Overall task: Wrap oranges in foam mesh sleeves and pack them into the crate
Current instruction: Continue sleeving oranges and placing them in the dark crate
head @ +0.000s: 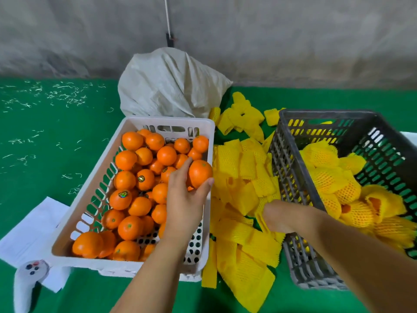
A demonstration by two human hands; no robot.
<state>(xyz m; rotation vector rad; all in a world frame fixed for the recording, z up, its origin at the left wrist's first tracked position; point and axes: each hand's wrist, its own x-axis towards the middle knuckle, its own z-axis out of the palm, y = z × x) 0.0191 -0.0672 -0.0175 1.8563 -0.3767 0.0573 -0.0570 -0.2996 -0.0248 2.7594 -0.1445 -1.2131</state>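
A white basket [167,124] holds several bare oranges. My left hand [185,199] is above its right side and grips one orange [200,176] between thumb and fingers. A pile of yellow foam mesh sleeves [239,190] lies on the green surface between the basket and a dark grey crate [291,177]. My right hand [282,216] reaches down into the sleeve pile beside the crate's left wall; its fingers are hidden among the sleeves. Several sleeve-wrapped oranges [347,193] lie in the crate.
A tied white sack [169,86] stands behind the basket against the grey wall. White paper sheets [33,231] and a white game controller [27,281] lie at the lower left. More yellow sleeves [241,116] are scattered behind the crate.
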